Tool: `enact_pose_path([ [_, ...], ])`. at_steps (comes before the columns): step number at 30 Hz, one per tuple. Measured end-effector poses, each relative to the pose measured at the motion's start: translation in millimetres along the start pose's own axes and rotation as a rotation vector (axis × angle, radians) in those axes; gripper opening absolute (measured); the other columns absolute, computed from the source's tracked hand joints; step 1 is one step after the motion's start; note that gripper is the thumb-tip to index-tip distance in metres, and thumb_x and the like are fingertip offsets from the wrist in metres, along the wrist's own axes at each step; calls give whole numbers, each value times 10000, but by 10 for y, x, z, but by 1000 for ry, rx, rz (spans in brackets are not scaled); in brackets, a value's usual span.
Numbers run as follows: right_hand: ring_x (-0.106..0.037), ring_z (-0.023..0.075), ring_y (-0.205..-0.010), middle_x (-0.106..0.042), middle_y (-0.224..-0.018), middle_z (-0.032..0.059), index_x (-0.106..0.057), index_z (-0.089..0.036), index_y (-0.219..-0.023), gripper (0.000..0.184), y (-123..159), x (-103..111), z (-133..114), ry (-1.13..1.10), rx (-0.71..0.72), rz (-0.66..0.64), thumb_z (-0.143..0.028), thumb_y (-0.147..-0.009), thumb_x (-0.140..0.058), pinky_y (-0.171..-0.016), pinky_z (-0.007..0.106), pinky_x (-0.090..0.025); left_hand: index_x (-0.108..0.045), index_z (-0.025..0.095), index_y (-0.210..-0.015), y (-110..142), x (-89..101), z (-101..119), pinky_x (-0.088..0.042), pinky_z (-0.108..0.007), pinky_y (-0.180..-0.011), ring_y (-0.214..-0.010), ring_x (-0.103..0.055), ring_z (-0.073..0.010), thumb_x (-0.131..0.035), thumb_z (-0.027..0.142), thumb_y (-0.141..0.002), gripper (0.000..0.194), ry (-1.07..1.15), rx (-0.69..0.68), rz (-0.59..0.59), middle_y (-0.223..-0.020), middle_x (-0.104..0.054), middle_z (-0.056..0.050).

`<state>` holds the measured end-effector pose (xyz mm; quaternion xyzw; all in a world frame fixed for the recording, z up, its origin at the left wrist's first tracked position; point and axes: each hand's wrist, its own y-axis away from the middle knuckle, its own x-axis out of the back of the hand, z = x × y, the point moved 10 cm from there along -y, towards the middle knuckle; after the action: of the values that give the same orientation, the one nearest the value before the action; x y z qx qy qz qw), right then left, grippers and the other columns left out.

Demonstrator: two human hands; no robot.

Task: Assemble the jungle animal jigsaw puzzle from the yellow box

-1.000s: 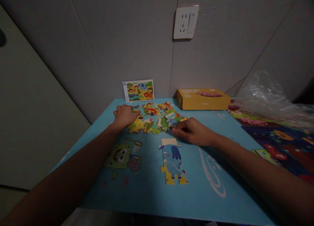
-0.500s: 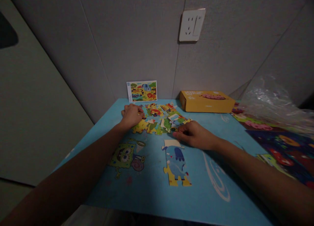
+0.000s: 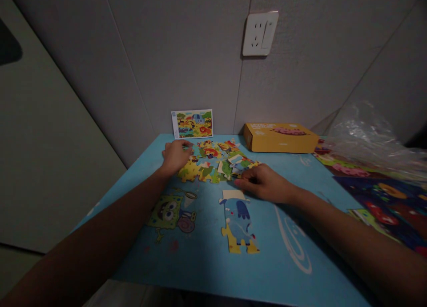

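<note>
Loose jigsaw puzzle pieces (image 3: 207,173) with bright animal pictures lie in a pile toward the back of the blue table. At the pile's left side, my left hand (image 3: 175,157) is closed, its fingertips pinching a small puzzle piece (image 3: 187,145), mostly covered by the fingers. My right hand (image 3: 263,182) rests curled at the pile's right front edge, thumb and fingers together; whatever they hold is hidden. Nearer to me lie joined puzzle pieces (image 3: 238,220) forming a blue elephant on yellow ground.
Against the wall leans a picture card (image 3: 192,124) showing an animal scene. A yellow box (image 3: 282,139) stands at the back right. Clear plastic wrapping (image 3: 367,136) and dark printed sheets (image 3: 390,205) lie to the right on the blue table (image 3: 207,262).
My left hand first reached with fingers spread over the pile's left, then closed, and now a piece shows at its fingertips. My right hand has stayed by the pile. The view shifted slightly.
</note>
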<state>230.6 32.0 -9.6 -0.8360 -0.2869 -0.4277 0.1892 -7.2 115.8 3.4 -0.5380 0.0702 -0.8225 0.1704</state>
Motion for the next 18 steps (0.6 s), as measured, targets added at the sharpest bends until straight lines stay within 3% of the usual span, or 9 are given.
enact_pose_path([
  [3,-283,79,-473,-304,-504,-60,-408,-189,-543,453,0,-3,-3,8,1,-7,-483,-878,-491,-497,260,-196,-687,212,-1132,-78,67,-321,-392,-574,-921,-1227,-448,-429,-513,459,-819,435,-45,193,69,-1250,-619,-167],
  [6,-284,77,-472,-304,-502,-61,-401,-190,-539,452,2,-1,-9,22,3,-5,-471,-880,-494,-502,264,-196,-723,184,-1046,-126,-2,-489,-358,-620,-938,-1232,-426,-464,-453,528,-823,491,-98,265,19,-1261,-587,-217],
  [11,-272,76,-467,-297,-493,-64,-405,-189,-540,448,4,-15,2,32,-13,-16,-466,-881,-494,-497,266,-193,-729,232,-1027,-125,-71,-452,-354,-613,-946,-1235,-417,-467,-514,707,-714,608,-105,231,-28,-1251,-577,-210],
  [18,-277,79,-474,-313,-499,-58,-432,-186,-538,433,-5,-15,-4,47,-13,-13,-453,-870,-510,-503,270,-198,-732,268,-991,-94,-82,-390,-346,-567,-967,-1247,-422,-430,-673,615,-642,495,-46,248,-75,-1244,-607,-151],
])
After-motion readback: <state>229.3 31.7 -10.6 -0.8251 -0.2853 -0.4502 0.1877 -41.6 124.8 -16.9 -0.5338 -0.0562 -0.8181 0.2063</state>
